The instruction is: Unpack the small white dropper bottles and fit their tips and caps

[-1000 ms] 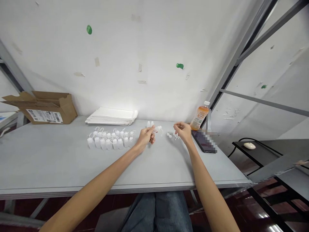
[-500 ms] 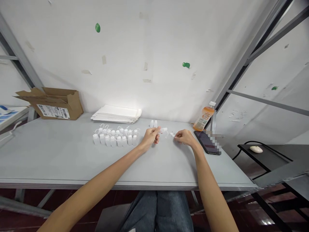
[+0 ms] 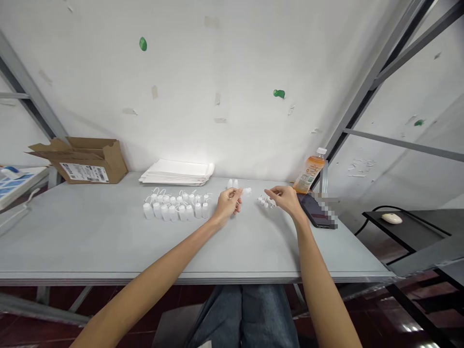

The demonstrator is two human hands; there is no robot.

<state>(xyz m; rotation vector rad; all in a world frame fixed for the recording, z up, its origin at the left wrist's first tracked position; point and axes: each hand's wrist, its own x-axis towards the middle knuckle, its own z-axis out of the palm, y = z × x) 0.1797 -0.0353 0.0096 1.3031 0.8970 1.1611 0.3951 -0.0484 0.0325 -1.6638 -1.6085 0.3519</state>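
Observation:
My left hand (image 3: 228,202) is closed round a small white plastic bottle (image 3: 243,192) and holds it just above the grey table (image 3: 108,241). My right hand (image 3: 284,199) is pinched shut beside a few small white caps (image 3: 262,201) lying on the table; what its fingertips hold is too small to name. Left of my left hand, several small white capped bottles (image 3: 176,208) stand in rows. Two more small bottles (image 3: 232,183) stand behind my left hand.
A stack of white sheets (image 3: 177,172) lies by the wall. An open cardboard box (image 3: 81,159) sits at the far left. An orange drink bottle (image 3: 309,173) and a dark phone (image 3: 317,212) are at the right, next to a metal frame post (image 3: 362,92).
My right hand lifted slightly from the table near the caps. The left hand stayed closed on the bottle. The view shifted a little.

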